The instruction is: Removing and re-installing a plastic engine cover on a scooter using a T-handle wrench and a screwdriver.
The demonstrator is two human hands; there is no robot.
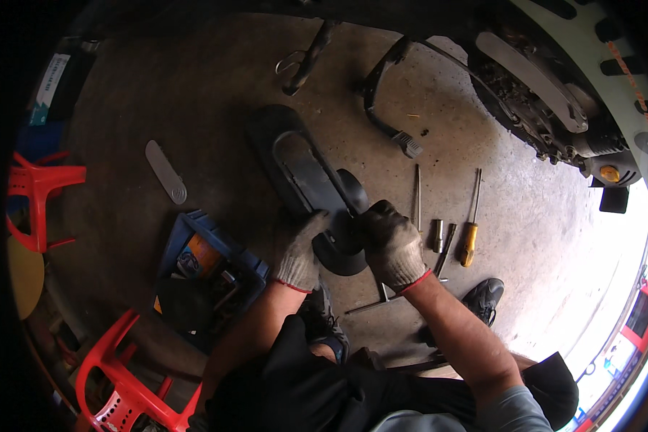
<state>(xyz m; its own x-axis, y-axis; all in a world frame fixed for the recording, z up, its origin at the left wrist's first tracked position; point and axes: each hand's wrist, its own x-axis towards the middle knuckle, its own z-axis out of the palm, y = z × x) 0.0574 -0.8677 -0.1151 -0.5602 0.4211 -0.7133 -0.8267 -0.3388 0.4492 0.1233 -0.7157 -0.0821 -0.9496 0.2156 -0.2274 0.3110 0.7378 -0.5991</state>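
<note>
A long black plastic engine cover (pixel 308 173), rounded at its ends, is held up off the floor in front of me. My left hand (pixel 300 252), in a dirty whitish work glove with a red cuff, grips its near left side with the thumb on top. My right hand (pixel 392 243), gloved the same way, is closed on its near right edge; the fingertips are partly hidden in shadow. A flat grey trim piece (pixel 167 173) lies on the floor to the left of the cover.
A blue crate (pixel 248 268) with tools stands at my left, near red plastic chairs (pixel 122 403). Right of my hands lie a yellow-handled screwdriver (pixel 470 245), a socket (pixel 438 235) and a T-handle wrench (pixel 367 307). A motorcycle engine (pixel 547 108) is at upper right, a foot pedal (pixel 407 144) ahead.
</note>
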